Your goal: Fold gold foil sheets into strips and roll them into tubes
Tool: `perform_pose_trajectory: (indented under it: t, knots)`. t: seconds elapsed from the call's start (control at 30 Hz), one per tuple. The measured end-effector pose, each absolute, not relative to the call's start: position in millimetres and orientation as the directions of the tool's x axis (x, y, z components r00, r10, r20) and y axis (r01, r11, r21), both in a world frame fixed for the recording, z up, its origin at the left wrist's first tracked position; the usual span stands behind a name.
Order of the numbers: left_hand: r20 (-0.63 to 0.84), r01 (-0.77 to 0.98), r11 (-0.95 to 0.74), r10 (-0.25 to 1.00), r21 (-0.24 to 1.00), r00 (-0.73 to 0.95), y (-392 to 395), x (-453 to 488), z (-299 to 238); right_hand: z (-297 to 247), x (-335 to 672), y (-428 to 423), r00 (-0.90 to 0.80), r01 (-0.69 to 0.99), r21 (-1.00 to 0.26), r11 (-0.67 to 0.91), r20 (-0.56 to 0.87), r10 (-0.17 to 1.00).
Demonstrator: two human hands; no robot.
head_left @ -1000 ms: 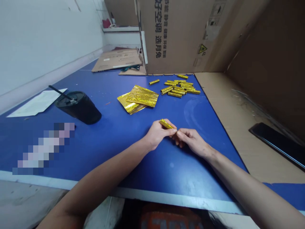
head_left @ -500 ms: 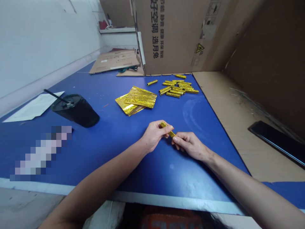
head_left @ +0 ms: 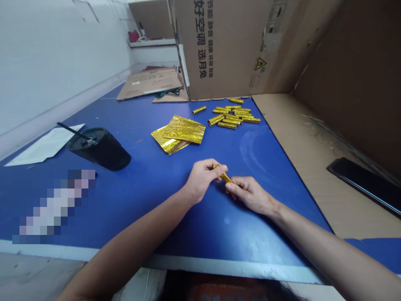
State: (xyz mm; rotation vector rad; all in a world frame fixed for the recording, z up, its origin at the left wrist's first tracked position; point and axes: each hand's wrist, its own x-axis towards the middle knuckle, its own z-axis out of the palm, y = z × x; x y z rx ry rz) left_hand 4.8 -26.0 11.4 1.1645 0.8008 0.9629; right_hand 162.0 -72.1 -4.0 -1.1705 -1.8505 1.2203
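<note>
Head view: left hand (head_left: 202,179) and right hand (head_left: 250,194) both pinch a rolled gold foil tube (head_left: 223,174)

Blue-topped work table (head_left: 131,188), metal strip (head_left: 219,267) along near edge. Far middle: loose cluster of rolled gold foil tubes (head_left: 230,118), lying at slight angles, several touching; one single tube (head_left: 199,110) just left of the group. Nearer and left of these, flat gold foil sheets (head_left: 181,133), overlapping in a small stack. Left side: black lidded tumbler (head_left: 102,150) with black straw, upright, its base beside a white paper sheet (head_left: 44,146). Near left: pixelated object (head_left: 53,207), too obscured to identify. Right edge meets a cardboard sheet (head_left: 282,154); black smartphone (head_left: 365,184) lies on it, well apart from the table edge.
</note>
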Motion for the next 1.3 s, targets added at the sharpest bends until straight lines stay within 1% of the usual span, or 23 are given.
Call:
perform_pose_trajectory:
  t: [0.13,0.27,0.47,0.7,0.8,0.93,1.13,1.23,1.3]
  knots:
    - [0.003,-0.178,0.068,0.928,0.982,0.372,-26.6,3.6,13.0,-1.0,159.6,-72.8,-0.386,0.374,-0.912,0.17,0.014,0.923]
    - [0.032,-0.1,0.005,0.933,0.995,0.357,-30.2,5.5,14.2,1.7,158.7,-73.4,-0.36,0.395,-0.908,0.14,-0.013,0.933]
    - [0.017,-0.106,0.024,0.928,0.994,0.371,-25.5,4.7,10.2,0.3,159.1,-73.8,-0.4,0.398,-0.901,0.172,-0.002,0.916]
    - [0.023,0.056,-0.042,0.953,0.998,0.301,-29.3,7.0,9.7,3.6,155.8,-75.4,-0.38,0.506,-0.844,0.179,-0.032,0.924]
    - [0.059,0.132,-0.104,0.949,0.986,0.311,-36.6,10.9,9.3,1.9,155.3,-75.4,-0.394,0.499,-0.845,0.193,-0.023,0.919]
    - [0.095,0.158,-0.166,0.919,0.973,0.383,-40.5,10.7,8.6,-3.4,156.8,-75.0,-0.414,0.462,-0.863,0.207,-0.004,0.91]
    - [0.136,0.206,-0.251,0.882,0.946,0.451,-38.4,6.3,8.3,-2.6,156.6,-76.8,-0.393,0.455,-0.877,0.152,-0.045,0.918]
    - [0.082,0.185,-0.193,0.872,0.963,0.483,-36.6,7.5,5.3,0.7,155.4,-76.8,-0.385,0.45,-0.885,0.12,-0.07,0.92]
    - [0.05,0.16,-0.14,0.883,0.977,0.466,-33.9,8.1,3.2,3.2,154.7,-76.1,-0.382,0.434,-0.895,0.1,-0.082,0.921]
